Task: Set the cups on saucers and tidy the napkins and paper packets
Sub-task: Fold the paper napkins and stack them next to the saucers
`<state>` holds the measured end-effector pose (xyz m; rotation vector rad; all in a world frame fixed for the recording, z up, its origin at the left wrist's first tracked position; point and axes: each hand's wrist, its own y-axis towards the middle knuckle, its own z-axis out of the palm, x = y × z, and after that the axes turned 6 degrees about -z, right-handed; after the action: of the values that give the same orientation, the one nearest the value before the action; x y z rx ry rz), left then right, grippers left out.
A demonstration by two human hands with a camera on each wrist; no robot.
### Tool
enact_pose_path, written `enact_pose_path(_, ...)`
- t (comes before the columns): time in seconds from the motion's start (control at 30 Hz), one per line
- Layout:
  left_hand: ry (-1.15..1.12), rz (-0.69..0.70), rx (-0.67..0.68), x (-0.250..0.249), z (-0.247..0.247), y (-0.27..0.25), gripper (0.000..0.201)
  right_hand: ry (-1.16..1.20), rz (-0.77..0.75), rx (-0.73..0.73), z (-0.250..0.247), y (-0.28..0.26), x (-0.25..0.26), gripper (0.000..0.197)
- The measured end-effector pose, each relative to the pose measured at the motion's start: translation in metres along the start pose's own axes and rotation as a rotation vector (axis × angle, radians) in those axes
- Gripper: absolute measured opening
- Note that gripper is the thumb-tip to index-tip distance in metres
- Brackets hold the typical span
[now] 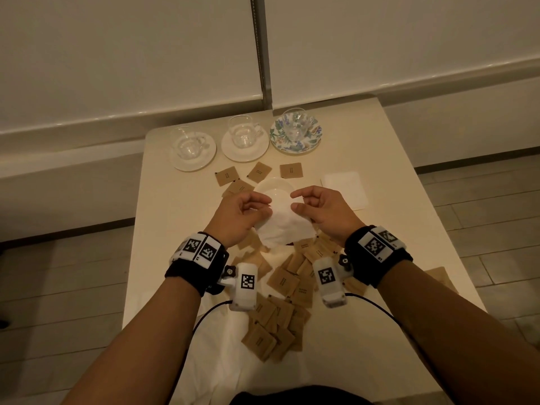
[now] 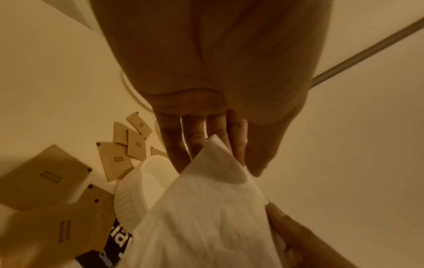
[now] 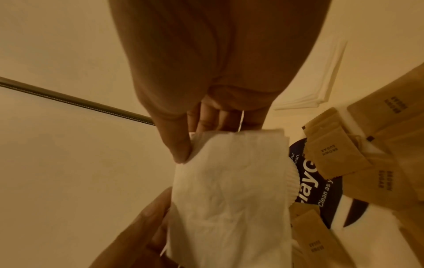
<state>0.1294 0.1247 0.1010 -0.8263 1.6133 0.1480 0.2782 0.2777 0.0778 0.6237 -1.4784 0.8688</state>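
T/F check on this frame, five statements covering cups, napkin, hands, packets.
1. All three glass cups stand on saucers. True: left cup, middle cup and the cup on the floral saucer.
2. Both hands hold the white napkin. True: left hand and right hand each pinch an edge.
3. The brown packets sit in one neat stack. False: they lie scattered across the table.
4. The napkin lies flat on the table. False: it is held up over a white dish.
5. The folded napkin stack lies to the left of the hands. False: it lies to the right.
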Motion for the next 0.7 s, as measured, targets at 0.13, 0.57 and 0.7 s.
enact_pose_path(0.13, 0.197, -0.002, 0.125, -0.009, 0.005, 0.002, 0.009, -0.002, 0.006, 0.079, 0.002, -0.001, 0.004, 0.025)
enact_pose_path(0.57, 0.001, -0.033, -0.090, 0.010, 0.005, 0.005, 0.012, 0.006, 0.183, 0.097, -0.004, -0.008, -0.013, 0.017)
enact_pose_path(0.7, -0.042, -0.014, -0.211, 0.017, 0.015, 0.005, 0.009, 0.219, 0.240, 0.053, 0.007, -0.010, -0.018, 0.039)
